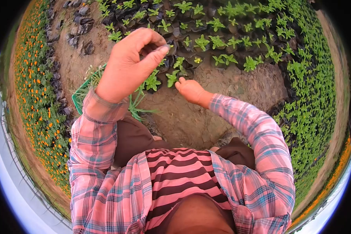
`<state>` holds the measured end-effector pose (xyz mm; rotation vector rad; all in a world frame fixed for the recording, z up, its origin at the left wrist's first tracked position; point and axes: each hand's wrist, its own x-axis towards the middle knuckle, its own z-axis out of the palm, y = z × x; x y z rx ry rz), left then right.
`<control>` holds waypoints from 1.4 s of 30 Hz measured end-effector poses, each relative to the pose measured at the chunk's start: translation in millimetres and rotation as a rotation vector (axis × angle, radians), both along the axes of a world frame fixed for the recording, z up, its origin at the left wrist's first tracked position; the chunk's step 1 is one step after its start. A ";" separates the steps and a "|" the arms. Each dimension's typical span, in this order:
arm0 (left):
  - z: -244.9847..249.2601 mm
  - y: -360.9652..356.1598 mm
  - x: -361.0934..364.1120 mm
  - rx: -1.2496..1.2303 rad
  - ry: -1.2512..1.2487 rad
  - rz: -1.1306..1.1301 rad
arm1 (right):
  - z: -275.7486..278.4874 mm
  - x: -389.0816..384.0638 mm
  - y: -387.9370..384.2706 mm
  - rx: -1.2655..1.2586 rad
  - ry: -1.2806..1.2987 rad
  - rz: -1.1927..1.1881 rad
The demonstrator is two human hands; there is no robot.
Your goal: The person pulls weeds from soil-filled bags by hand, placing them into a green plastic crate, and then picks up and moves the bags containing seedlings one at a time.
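My left hand (130, 64) is raised over the near edge of the young plants, thumb and forefinger curled together in a pinch. Whatever may be between those fingertips is too small to name. Lower and to the right, my right hand (193, 92) is closed, its fingertips at the leaves of a small green seedling (172, 78). Whether the fingers grip that seedling or only touch it is hidden. Another leafy young plant (152, 81) stands just left of it, partly below my left wrist. A small yellowish plant (198, 60) grows a little farther out.
A green crate (77, 102) holding thin grassy plants sits beyond my left forearm. Rows of seedlings in dark bags (216, 42) spread ahead and to the right. Orange flowers (39, 91) line the left side. Bare soil (183, 117) lies before my knees; crumpled black bags (82, 27) lie at upper left.
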<state>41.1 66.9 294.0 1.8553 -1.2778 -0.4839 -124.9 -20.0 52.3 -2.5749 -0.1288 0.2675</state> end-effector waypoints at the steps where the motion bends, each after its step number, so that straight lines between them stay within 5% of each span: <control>1: -1.5 2.1 2.0 -0.003 -0.004 0.004 | -5.9 3.6 4.4 -0.018 -0.042 0.002; 11: 5.1 16.2 5.4 0.118 0.131 0.041 | -14.7 -34.9 -14.1 0.028 -0.016 -0.057; 21: 13.4 2.0 -25.4 0.197 -0.080 -0.013 | -39.4 -28.1 -34.4 0.250 -0.258 -0.145; 28: -17.8 2.3 -29.7 0.303 0.207 -0.119 | 5.8 -68.4 -74.9 0.268 -0.104 -0.210; 37: -35.1 -2.6 -35.2 0.399 0.265 -0.169 | -4.7 -168.8 -95.8 0.270 -0.241 -0.688; 42: -28.0 -7.2 -41.5 0.414 0.204 -0.175 | -17.3 -188.0 -96.3 0.298 -0.179 -0.732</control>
